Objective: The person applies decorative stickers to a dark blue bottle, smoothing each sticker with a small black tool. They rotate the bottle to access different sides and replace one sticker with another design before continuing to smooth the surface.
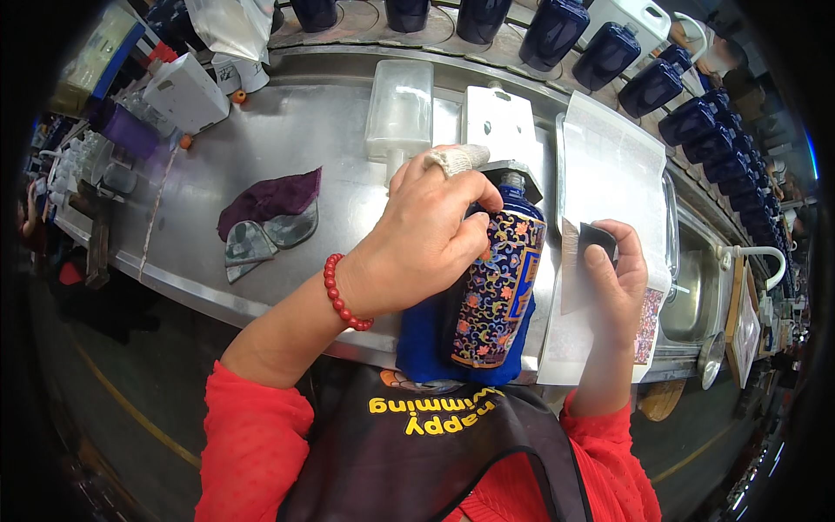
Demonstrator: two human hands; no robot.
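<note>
A dark blue glass bottle (pixel 461 335) lies tilted on a blue cloth (pixel 422 348), its neck pointing away from me. A patterned decal (pixel 497 291) with coloured flowers and a gold-edged blue panel covers its upper face. My left hand (pixel 435 230) bends over the bottle's shoulder, with thumb and forefinger closed at the decal's upper left edge. One of its fingers wears a pale cloth finger cover (pixel 457 160). Off to the right, my right hand (pixel 622 278) grips a thin dark scraper (pixel 597 241), apart from the bottle, above a white sheet.
Beyond the bottle stand a clear bottle (pixel 400 109) and a white block (pixel 499 117). A purple cloth (pixel 271 200) lies left on the metal table (pixel 296 113). White paper sheets (pixel 613 165) lie right, beside a sink (pixel 687 296). Blue bottles (pixel 606 56) line the conveyor behind.
</note>
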